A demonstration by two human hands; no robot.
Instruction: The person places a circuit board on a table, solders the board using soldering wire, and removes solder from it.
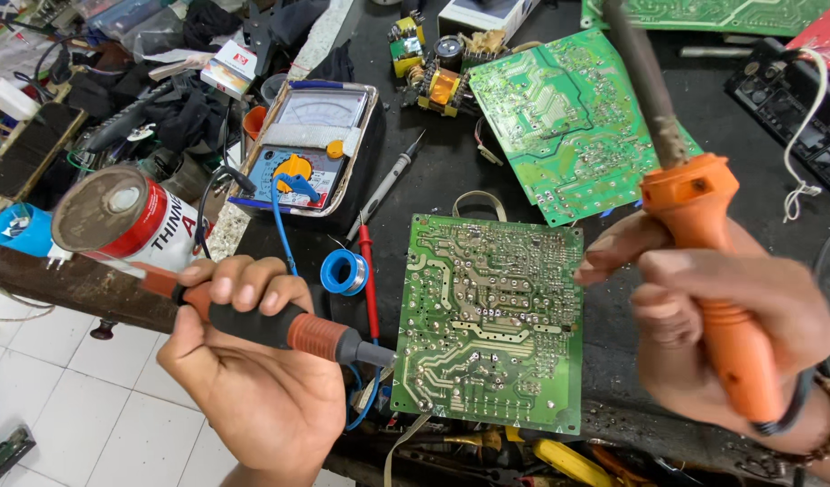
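The green circuit board (pixel 487 325) lies solder side up on the dark bench. Left of it, a red-and-black screwdriver (pixel 271 326) is clamped in the left hand (pixel 253 379); right of it, an orange soldering iron (pixel 717 280) is gripped in the right hand (pixel 704 334), tip raised and best kept clear of the board.

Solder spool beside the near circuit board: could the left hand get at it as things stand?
Probably not at once. The solder spool lies in the open just beyond the left hand, with nothing over it, but that hand is closed around a red-and-black tool, so it has no free fingers.
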